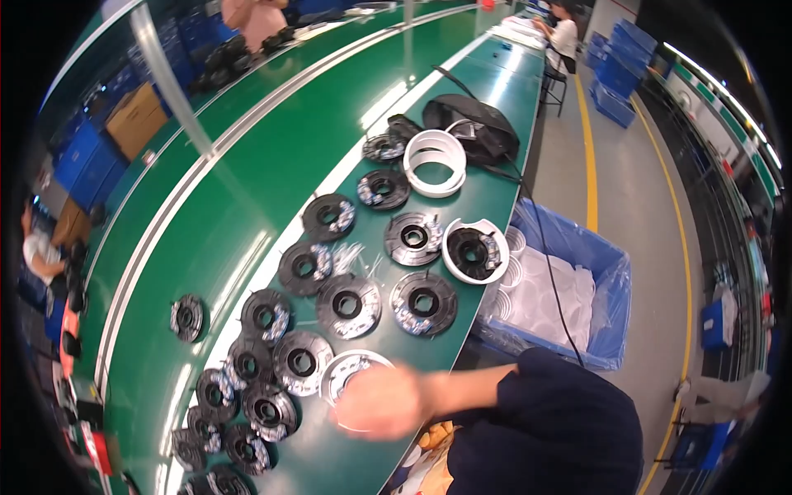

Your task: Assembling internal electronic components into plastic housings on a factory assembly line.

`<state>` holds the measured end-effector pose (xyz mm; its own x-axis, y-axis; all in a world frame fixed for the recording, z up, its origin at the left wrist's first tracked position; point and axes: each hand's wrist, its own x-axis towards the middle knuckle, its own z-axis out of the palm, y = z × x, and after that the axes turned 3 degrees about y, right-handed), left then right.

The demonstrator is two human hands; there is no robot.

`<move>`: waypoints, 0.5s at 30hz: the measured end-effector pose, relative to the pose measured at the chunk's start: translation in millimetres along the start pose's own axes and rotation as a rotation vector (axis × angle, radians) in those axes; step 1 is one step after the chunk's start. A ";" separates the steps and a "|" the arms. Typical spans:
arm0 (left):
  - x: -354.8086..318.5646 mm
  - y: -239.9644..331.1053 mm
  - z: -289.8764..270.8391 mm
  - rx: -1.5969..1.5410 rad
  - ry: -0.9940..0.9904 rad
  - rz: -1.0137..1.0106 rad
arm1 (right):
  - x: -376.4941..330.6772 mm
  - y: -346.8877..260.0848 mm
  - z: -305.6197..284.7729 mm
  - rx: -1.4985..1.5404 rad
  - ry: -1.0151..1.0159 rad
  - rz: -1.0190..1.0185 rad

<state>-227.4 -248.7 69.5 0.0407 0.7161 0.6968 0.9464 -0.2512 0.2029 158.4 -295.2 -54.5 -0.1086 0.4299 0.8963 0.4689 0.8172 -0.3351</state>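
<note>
My right hand [381,404], smeared by motion, lies over a white plastic ring [356,356] near the front edge of the bench. Its fingers are hidden, so whether they grip the ring cannot be told. Inside the ring, part of a component-covered disc shows. Just beyond it sit a black round disc assembly [302,363] with a hole in its middle and another black disc [348,306]. Farther along, a white ring [476,251] surrounds a black disc. My left hand is out of sight.
Several more black discs [267,410] crowd the bench's left part. Stacked white rings [435,163] stand beside a black bag [474,132]. Right of the bench is a blue bin [610,313] with white rings inside. A black cable [549,272] hangs across it. People work farther off.
</note>
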 end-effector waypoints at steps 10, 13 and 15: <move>128.9 -51.6 355.3 0.000 -0.550 -0.079 | 22.2 207.3 -247.6 -1.227 0.016 0.523; 120.9 -63.4 405.0 -0.042 -0.572 -0.277 | 16.1 266.0 -249.6 -1.274 -0.271 0.600; 118.7 -37.1 412.3 0.006 -0.507 -0.304 | 10.1 288.4 -251.6 -1.263 -0.361 0.606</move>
<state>-125.5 114.2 -138.9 -0.0860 0.9777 0.1915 0.9413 0.0167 0.3372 513.1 -151.7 -69.0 0.2624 0.8081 0.5275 0.9478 -0.3184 0.0164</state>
